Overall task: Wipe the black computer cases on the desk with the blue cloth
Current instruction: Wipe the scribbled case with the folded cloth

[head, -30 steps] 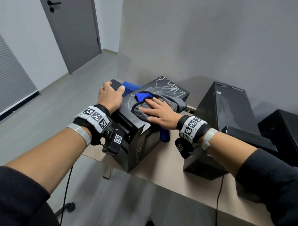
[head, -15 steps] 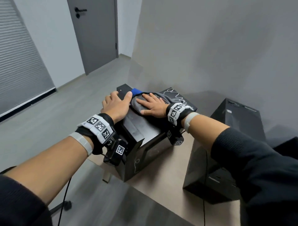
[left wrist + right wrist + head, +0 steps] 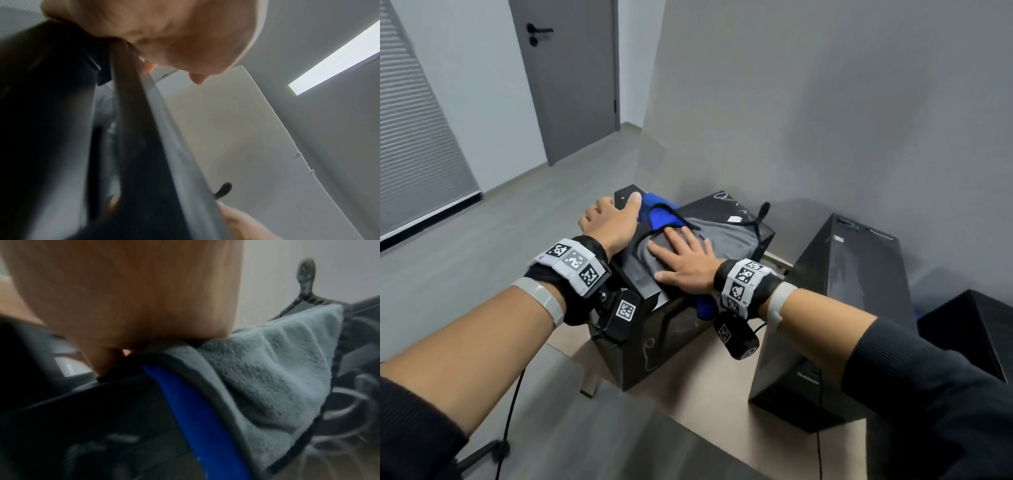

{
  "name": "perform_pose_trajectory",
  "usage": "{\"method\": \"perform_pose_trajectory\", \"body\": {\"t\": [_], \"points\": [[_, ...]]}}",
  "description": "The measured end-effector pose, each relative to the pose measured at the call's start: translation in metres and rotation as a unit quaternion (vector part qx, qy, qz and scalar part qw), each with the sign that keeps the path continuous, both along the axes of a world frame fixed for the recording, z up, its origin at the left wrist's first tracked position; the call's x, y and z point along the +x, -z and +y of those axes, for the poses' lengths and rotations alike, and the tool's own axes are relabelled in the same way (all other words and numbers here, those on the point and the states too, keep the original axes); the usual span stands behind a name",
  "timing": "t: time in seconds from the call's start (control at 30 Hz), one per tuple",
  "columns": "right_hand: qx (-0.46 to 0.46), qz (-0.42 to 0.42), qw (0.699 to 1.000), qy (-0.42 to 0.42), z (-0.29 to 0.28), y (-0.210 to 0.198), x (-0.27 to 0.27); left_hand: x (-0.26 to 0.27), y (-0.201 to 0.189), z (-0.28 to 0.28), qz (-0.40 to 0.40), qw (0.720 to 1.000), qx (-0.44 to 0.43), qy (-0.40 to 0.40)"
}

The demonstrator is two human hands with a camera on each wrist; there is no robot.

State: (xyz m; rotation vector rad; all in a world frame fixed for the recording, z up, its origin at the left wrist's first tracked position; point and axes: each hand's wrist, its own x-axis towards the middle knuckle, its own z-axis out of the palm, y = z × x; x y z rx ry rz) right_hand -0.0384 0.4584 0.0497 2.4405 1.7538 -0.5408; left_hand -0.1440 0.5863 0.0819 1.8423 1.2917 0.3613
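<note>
A black computer case point(image 3: 654, 329) lies on its side at the desk's left end. Spread over its top is the cloth point(image 3: 726, 236), grey on one face and blue on the other, with a black hanging loop at its far corner. My right hand point(image 3: 681, 263) lies flat on the cloth with fingers spread, pressing it onto the case. In the right wrist view the cloth point(image 3: 267, 369) drapes over the case edge, its blue side showing below. My left hand point(image 3: 609, 222) rests on the case's far left corner, thumb stretched out, steadying it. The left wrist view shows the case point(image 3: 61, 129) close up.
A taller black case point(image 3: 839, 308) stands upright to the right, and another black case point(image 3: 976, 329) sits at the far right. The beige desk point(image 3: 709, 387) meets a grey wall behind. A grey door point(image 3: 571, 75) and a window blind are on the left.
My right hand has slid the cloth back toward me and to the right across the case top. The cloth now lies spread wider. My left hand has stayed on the far left corner.
</note>
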Motion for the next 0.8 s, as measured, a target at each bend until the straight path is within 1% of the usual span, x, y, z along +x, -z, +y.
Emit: {"method": "perform_pose_trajectory", "body": {"t": [0.07, 0.1, 0.23, 0.3, 0.37, 0.47, 0.53, 0.57, 0.6, 0.67, 0.73, 0.8], "points": [[0.002, -0.001, 0.997, -0.071, -0.003, -0.002, -0.022, -0.001, -0.002, 0.003, -0.007, 1.000, -0.016, 0.007], [0.007, 0.010, 0.996, -0.094, -0.008, -0.005, -0.024, -0.002, -0.001, 0.004, -0.009, 1.000, -0.023, 0.012], [0.008, 0.062, 0.988, -0.139, -0.038, -0.008, -0.004, -0.005, 0.001, 0.010, 0.001, 0.999, -0.032, 0.036], [-0.006, 0.063, 0.988, -0.139, -0.036, -0.008, 0.002, -0.007, 0.002, 0.010, -0.001, 0.998, -0.034, 0.044], [-0.016, 0.055, 0.991, -0.125, -0.011, -0.010, -0.001, -0.008, 0.002, 0.008, -0.012, 0.998, -0.040, 0.041], [-0.015, 0.022, 0.994, -0.110, 0.033, -0.009, -0.008, -0.011, 0.002, 0.007, -0.022, 0.999, -0.038, 0.029], [-0.010, 0.021, 0.994, -0.104, 0.044, -0.006, 0.002, -0.012, 0.002, 0.006, -0.020, 0.999, -0.026, 0.031], [-0.002, 0.026, 0.996, -0.088, 0.043, -0.004, 0.015, -0.013, 0.002, 0.005, -0.018, 0.999, -0.024, 0.035], [0.009, 0.027, 0.998, -0.054, 0.039, -0.003, 0.031, -0.014, 0.001, 0.003, -0.021, 0.999, -0.025, 0.038], [0.025, 0.004, 0.999, 0.046, 0.022, 0.000, 0.070, -0.015, -0.001, 0.000, -0.032, 0.998, -0.030, 0.037], [0.030, -0.020, 0.989, 0.143, 0.000, 0.003, 0.100, -0.016, -0.002, -0.001, -0.040, 0.999, -0.020, 0.029], [0.043, -0.030, 0.972, 0.229, -0.019, 0.007, 0.111, -0.015, 0.001, -0.002, -0.039, 0.999, -0.009, 0.025]]}}
